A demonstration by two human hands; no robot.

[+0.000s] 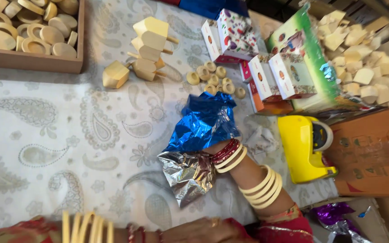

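1. Head view: the blue foil sheet point(203, 122) lies on the patterned white cloth point(46, 135), near the middle, right over the right hand point(210, 146).
2. The foil hides that hand fully, so I cannot tell if its fingers are spread or closed on the foil.
3. The left hand point(201, 230) rests low at the bottom edge, well apart from the foil. It lies flat with fingers together and holds nothing.
4. The right arm reaches up from the bottom right, bent a little, with red and cream bangles point(230, 155) on the wrist.
5. The foil is shiny and crinkly. It is bright blue on top and silver point(187, 173) on the flipped-over part below.
6. Small wooden rings point(214, 80) lie just above the foil.
7. Wooden tops with pegs point(147, 49) sit further up on the cloth.
8. A yellow tape holder point(305, 148) stands to the right of the arm.
9. Little colourful boxes point(266, 76) are stacked above the tape holder.
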